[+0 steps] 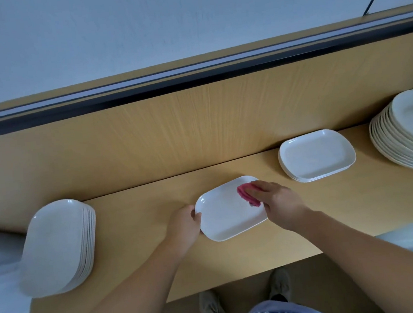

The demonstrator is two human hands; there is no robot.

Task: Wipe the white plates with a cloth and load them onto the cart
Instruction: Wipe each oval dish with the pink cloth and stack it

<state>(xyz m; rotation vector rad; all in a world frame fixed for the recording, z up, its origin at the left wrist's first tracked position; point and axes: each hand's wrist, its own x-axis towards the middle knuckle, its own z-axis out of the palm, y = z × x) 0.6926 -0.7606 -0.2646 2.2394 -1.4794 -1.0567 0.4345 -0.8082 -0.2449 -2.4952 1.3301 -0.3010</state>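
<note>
Head view: a single white plate lies flat on the wooden table, close to the near edge and about midway along it. It is a rounded rectangle. Its long axis runs left to right, with the right end turned a little toward the far side, so one short end points at the left hand and the other at the right forearm.

The left hand grips the plate's left short end, fingers curled round the rim and the thumb on top. The right hand rests on a bunched pink cloth at the plate's far right corner. Its fingers are laid fairly flat over the cloth and press it onto the plate. The cloth shows only past the fingertips and along the hand's left side.

On the left end of the table stands the left stack of similar white plates, long axis running near to far. It is blurred, so the number of plates cannot be told. To the right of the wiped plate and farther back sits the middle stack, a low pile of the same shape with its long axis left to right, well apart from the plate in hand. At the right edge of the picture is the right stack, a taller pile of rounder, cream-toned plates, partly cut off.

A wooden back panel rises behind the table. Below the near edge, two pale shoes show on the floor.
</note>
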